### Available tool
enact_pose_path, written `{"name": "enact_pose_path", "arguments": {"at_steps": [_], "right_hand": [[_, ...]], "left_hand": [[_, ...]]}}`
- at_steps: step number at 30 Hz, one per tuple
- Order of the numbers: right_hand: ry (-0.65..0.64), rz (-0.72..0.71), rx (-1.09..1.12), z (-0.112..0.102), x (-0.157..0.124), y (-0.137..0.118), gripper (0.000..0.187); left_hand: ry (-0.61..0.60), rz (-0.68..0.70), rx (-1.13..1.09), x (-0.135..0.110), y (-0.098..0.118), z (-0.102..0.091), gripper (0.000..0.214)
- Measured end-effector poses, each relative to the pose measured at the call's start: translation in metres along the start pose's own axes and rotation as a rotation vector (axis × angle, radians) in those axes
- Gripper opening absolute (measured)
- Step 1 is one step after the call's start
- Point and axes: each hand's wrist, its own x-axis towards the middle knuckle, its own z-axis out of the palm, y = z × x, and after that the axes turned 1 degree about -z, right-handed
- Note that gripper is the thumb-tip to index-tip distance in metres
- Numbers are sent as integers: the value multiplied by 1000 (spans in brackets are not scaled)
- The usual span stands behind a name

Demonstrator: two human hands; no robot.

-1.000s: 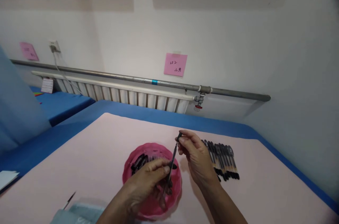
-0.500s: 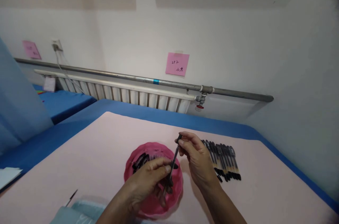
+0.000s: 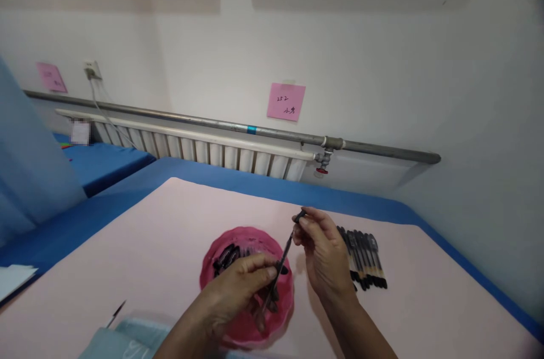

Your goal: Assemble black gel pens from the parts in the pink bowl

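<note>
In the head view, I see the left hand (image 3: pixel 240 286) holding a slanted pen (image 3: pixel 287 250) in a narrow pinch, above the pink bowl (image 3: pixel 204 273) with black pieces (image 3: pixel 228 257) inside. The right hand (image 3: pixel 326 260) pinches a small black cap (image 3: pixel 300 216) by the pen's upper end; if they touch, I cannot tell. Right of this hand lies a row of pens (image 3: pixel 368 260).

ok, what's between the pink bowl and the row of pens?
The right hand, in the head view; pink sheet also shows between it and the bowl. The hand overlaps the left end of the pens.
</note>
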Motion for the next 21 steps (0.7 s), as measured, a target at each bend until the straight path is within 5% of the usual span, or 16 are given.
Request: {"name": "enact_pose_path", "arguments": {"at_steps": [9, 21], "right_hand": [[-158, -27, -184, -5, -3, 5, 17], [-63, -20, -99, -7, -3, 5, 21]], "left_hand": [[-14, -25, -4, 1, 0, -1, 28], [12, -43, 17, 0, 1, 1, 27]]}}
